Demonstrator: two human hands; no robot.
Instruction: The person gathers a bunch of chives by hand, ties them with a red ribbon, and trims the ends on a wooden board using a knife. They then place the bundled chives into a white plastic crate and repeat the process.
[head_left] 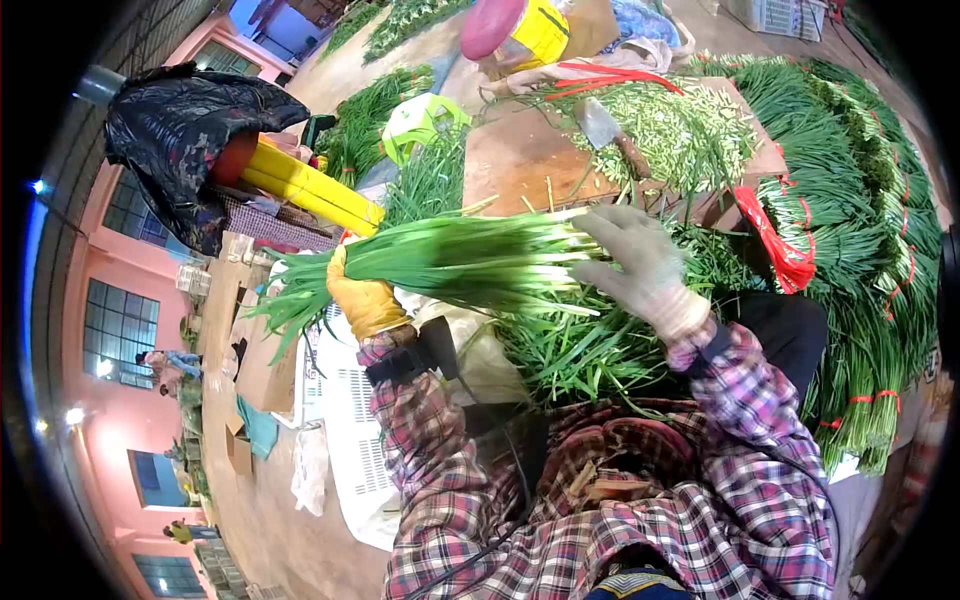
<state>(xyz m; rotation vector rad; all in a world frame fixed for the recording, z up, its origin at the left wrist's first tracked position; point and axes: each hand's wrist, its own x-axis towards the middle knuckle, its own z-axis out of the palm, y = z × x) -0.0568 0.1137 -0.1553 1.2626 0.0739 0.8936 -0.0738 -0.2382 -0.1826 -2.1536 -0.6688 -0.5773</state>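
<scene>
A bundle of long green stalks (450,255) lies crosswise in front of me, leaves to the left and pale ends to the right. My left hand (362,298), in a yellow glove, is closed round its leafy part. At the pale ends is my right hand (635,262), in a whitish glove, its fingers apart beside the stalk tips. Behind the bundle stands a wooden board (515,150) with a cleaver (610,135) and a heap of cut pale ends (690,130). Red ties (778,240) hang at the board's right corner.
Loose green leaves (590,350) lie below the bundle. Tied green bundles (840,200) fill the right side. A white crate (355,440) is at lower left, a yellow stool (310,182) with a black bag (190,130) at upper left. Other people (175,362) are far left.
</scene>
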